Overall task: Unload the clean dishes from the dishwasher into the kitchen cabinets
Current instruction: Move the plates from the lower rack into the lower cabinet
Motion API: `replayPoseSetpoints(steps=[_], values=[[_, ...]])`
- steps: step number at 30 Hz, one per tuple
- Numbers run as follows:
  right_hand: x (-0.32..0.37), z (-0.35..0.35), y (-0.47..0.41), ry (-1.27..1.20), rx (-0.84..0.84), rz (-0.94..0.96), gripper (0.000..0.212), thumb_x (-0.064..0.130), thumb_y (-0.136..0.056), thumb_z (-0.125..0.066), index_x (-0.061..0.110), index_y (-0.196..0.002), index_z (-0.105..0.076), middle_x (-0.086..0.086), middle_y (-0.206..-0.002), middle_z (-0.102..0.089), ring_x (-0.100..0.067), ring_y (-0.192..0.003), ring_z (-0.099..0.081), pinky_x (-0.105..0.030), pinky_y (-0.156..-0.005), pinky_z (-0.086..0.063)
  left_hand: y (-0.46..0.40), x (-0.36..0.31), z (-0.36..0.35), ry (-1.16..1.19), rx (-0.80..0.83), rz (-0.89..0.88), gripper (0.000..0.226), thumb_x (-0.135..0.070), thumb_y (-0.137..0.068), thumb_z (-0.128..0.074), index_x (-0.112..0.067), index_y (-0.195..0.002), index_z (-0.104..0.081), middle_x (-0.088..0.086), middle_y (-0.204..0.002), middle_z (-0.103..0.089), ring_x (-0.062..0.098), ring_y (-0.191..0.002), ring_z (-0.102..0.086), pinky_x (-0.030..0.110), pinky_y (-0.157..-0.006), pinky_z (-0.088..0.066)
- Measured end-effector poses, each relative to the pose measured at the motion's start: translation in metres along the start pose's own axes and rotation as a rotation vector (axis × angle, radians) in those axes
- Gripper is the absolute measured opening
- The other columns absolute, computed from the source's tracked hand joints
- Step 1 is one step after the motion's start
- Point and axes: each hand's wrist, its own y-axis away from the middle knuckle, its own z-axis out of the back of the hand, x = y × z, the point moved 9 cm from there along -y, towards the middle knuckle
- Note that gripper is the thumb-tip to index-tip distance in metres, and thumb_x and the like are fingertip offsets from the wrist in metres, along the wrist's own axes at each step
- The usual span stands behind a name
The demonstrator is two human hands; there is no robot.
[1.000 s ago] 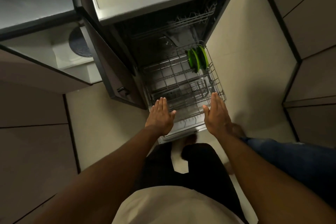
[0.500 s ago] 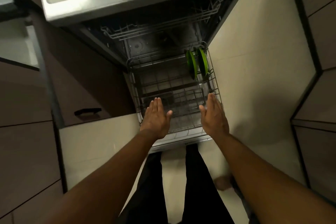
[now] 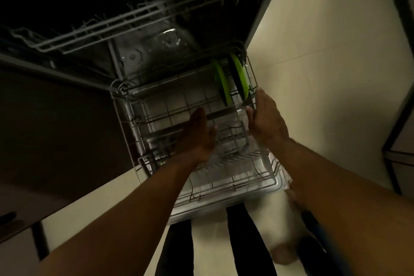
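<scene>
**Both hands closing in on the green plates**

Both of my hands have moved deeper over the pulled-out lower rack (image 3: 253, 182) since half a second ago, when they hung flat above its front half. My left hand (image 3: 198, 134) is now over the middle of the rack, fingers straight and together, holding nothing. My right hand (image 3: 265, 119) has gone further, up along the rack's right edge, fingers extended and empty; its fingertips (image 3: 259, 92) sit just beside the nearer green plate (image 3: 243, 80), though I cannot tell if they touch it yet.

Two green plates stand on edge in the back right corner of the rack, the second plate (image 3: 221, 83) just left of the first. I see no other dishes in this rack; the upper rack (image 3: 134, 20) is too dark and blurred to judge.

I read this as the reach nearly finished and the grasp not yet made. Neither plate has left the dishwasher, so the unloading is still ahead, and the cabinets are out of sight from here
</scene>
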Motion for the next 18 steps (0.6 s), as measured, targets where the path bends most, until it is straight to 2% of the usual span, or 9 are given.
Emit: replayPoseSetpoints(steps=[3,7,9,10,12,13,15,16,18], values=[[-0.005,-0.012,-0.033,0.006,-0.045,0.058,0.063,0.034,-0.103,-0.04,0.005,-0.154,-0.017,-0.017,-0.154,-0.03,-0.03,-0.142,-0.029,-0.043,-0.115,-0.031,-0.04,0.002,-0.009,0.062,-0.069,0.017,0.069,-0.041,-0.104,-0.033,-0.007,-0.156,-0.002,0.01,-0.164,-0.004,0.023,-0.151,-0.007,0.028,-0.12,-0.009],[-0.016,-0.026,-0.077,0.012,-0.037,0.045,0.062,0.037,-0.101,-0.043,0.011,-0.152,-0.019,-0.016,-0.147,-0.038,-0.03,-0.133,-0.037,-0.045,-0.104,-0.041,-0.088,0.0,-0.025,0.095,-0.114,0.041,0.071,-0.041,-0.103,-0.038,-0.008,-0.156,-0.005,0.01,-0.164,-0.008,0.023,-0.151,-0.011,0.027,-0.119,-0.011],[-0.018,-0.032,-0.094,0.007,-0.043,0.079,0.056,0.042,-0.101,-0.041,0.015,-0.147,-0.026,-0.014,-0.139,-0.045,-0.03,-0.124,-0.044,-0.048,-0.095,-0.048,-0.109,-0.004,-0.031,0.124,-0.114,0.052,0.071,-0.042,-0.103,-0.039,-0.011,-0.157,-0.006,0.009,-0.164,-0.011,0.023,-0.15,-0.017,0.029,-0.118,-0.017],[-0.018,-0.036,-0.102,0.007,-0.044,0.097,0.053,0.042,-0.1,-0.042,0.016,-0.144,-0.029,-0.012,-0.134,-0.048,-0.028,-0.118,-0.047,-0.048,-0.09,-0.051,-0.119,-0.006,-0.033,0.152,-0.122,0.062,0.07,-0.043,-0.102,-0.04,-0.012,-0.157,-0.008,0.009,-0.162,-0.018,0.026,-0.147,-0.025,0.032,-0.116,-0.024],[-0.018,-0.04,-0.112,0.021,-0.055,0.124,0.05,0.038,-0.096,-0.05,0.019,-0.139,-0.034,-0.009,-0.123,-0.053,-0.024,-0.106,-0.053,-0.046,-0.081,-0.053,-0.134,-0.01,-0.031,0.22,-0.148,0.088,0.061,-0.04,-0.102,-0.043,-0.014,-0.154,-0.023,0.013,-0.148,-0.045,0.031,-0.129,-0.05,0.036,-0.102,-0.042],[-0.019,-0.041,-0.117,0.032,-0.069,0.127,0.052,0.035,-0.093,-0.055,0.019,-0.138,-0.035,-0.009,-0.117,-0.056,-0.023,-0.098,-0.055,-0.043,-0.075,-0.053,-0.141,-0.012,-0.031,0.24,-0.161,0.087,0.052,-0.039,-0.102,-0.043,-0.014,-0.148,-0.037,0.014,-0.134,-0.058,0.032,-0.117,-0.059,0.035,-0.091,-0.049],[-0.024,-0.043,-0.124,0.072,-0.088,0.109,0.056,0.029,-0.089,-0.063,0.018,-0.138,-0.037,-0.01,-0.104,-0.057,-0.022,-0.084,-0.053,-0.035,-0.066,-0.046,-0.154,-0.016,-0.035,0.254,-0.17,0.072,0.04,-0.041,-0.102,-0.045,-0.009,-0.121,-0.06,0.017,-0.11,-0.068,0.034,-0.101,-0.064,0.03,-0.07,-0.044],[-0.026,-0.042,-0.124,0.105,-0.096,0.091,0.055,0.028,-0.088,-0.064,0.018,-0.136,-0.039,-0.011,-0.1,-0.058,-0.023,-0.08,-0.053,-0.034,-0.065,-0.042,-0.157,-0.017,-0.038,0.26,-0.165,0.074,0.042,-0.042,-0.101,-0.045,-0.006,-0.109,-0.064,0.018,-0.104,-0.068,0.035,-0.097,-0.064,0.028,-0.066,-0.039],[-0.03,-0.042,-0.123,0.175,-0.109,0.032,0.046,0.028,-0.089,-0.063,0.016,-0.13,-0.045,-0.014,-0.097,-0.061,-0.03,-0.078,-0.056,-0.033,-0.064,-0.039,-0.16,-0.017,-0.043,0.267,-0.156,0.089,0.045,-0.042,-0.101,-0.047,-0.002,-0.101,-0.067,0.02,-0.099,-0.068,0.036,-0.094,-0.064,0.028,-0.064,-0.038]])
